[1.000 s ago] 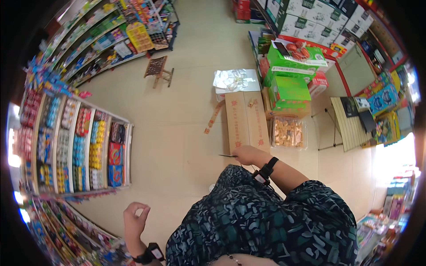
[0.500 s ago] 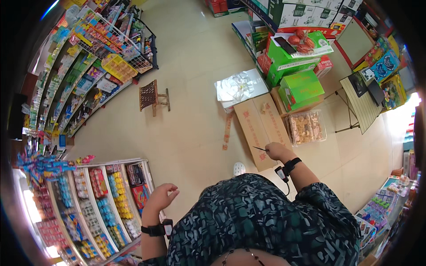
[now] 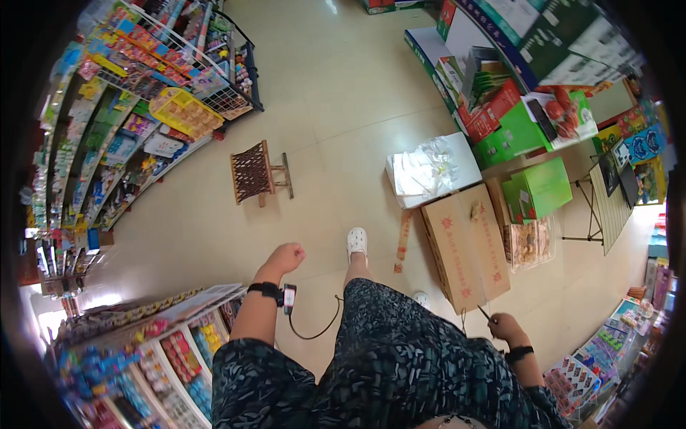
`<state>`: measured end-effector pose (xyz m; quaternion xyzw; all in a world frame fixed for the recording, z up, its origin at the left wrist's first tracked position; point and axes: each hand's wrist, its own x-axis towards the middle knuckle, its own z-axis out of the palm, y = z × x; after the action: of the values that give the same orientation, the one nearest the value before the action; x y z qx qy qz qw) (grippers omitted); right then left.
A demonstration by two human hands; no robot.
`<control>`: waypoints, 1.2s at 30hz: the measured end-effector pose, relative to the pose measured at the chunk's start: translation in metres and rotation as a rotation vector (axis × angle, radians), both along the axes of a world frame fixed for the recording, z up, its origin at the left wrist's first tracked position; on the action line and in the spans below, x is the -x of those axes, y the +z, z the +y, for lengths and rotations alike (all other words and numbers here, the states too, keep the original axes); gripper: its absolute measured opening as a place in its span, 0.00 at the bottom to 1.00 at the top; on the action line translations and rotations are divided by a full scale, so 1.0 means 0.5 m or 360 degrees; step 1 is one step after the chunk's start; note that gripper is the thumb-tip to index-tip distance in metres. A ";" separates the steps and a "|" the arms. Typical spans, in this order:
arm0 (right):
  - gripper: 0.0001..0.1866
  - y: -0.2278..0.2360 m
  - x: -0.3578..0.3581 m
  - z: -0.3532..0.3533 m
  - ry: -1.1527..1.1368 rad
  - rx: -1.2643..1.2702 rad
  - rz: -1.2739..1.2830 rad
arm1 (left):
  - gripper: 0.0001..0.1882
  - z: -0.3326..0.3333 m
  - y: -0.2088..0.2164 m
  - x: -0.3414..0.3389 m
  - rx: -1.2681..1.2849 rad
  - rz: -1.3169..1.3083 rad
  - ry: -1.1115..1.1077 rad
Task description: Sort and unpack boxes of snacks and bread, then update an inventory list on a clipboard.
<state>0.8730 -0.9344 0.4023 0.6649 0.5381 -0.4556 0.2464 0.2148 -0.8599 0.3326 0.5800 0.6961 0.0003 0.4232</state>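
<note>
My right hand (image 3: 506, 327) is closed around the end of a thin dark pointed tool (image 3: 484, 312); its exact kind is hard to make out. The tip points toward the near edge of a long brown cardboard box (image 3: 463, 250) on the floor, taped along its middle. Out to the left, my left hand (image 3: 288, 257) hangs over the floor, fingers curled and nothing visible in them. Between that hand and the box, a foot in a white clog (image 3: 356, 242) steps forward.
A woven-seat wooden stool (image 3: 251, 174) stands ahead on the left. Beyond the brown box are a white box with clear plastic (image 3: 434, 170) and a green box (image 3: 539, 189). Packed shelves (image 3: 86, 150) line the left, and a folding table (image 3: 606, 207) stands at right.
My body has stepped forward and left, one clog now showing ahead. The right hand with the tool has drawn back from above the box toward me. The left hand has swung forward, its fingers curled tighter.
</note>
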 end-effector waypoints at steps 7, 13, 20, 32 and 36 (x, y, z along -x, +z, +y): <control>0.09 0.046 0.317 0.212 -0.0205 0.0359 0.0064 | 0.15 0.261 -0.319 0.232 0.0174 0.0356 0.0398; 0.09 -0.055 0.436 0.342 -0.1001 0.0128 0.0374 | 0.29 0.351 -0.474 0.328 0.0577 0.0598 0.0408; 0.10 -0.151 0.434 0.311 -0.0929 0.0452 0.0183 | 0.39 0.386 -0.637 0.378 0.0587 0.0841 0.0600; 0.09 -0.286 0.407 0.261 -0.1334 0.0555 0.0245 | 0.49 0.348 -0.793 0.525 0.0627 -0.0163 0.1753; 0.08 -0.322 0.409 0.233 -0.1331 0.0605 0.0352 | 0.41 0.328 -0.778 0.545 0.0857 0.1328 0.0281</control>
<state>0.6687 -0.8178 0.2415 0.7152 0.1541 -0.6743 0.1004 -0.0577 -0.6957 -0.0563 0.3400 0.8277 -0.3753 0.2417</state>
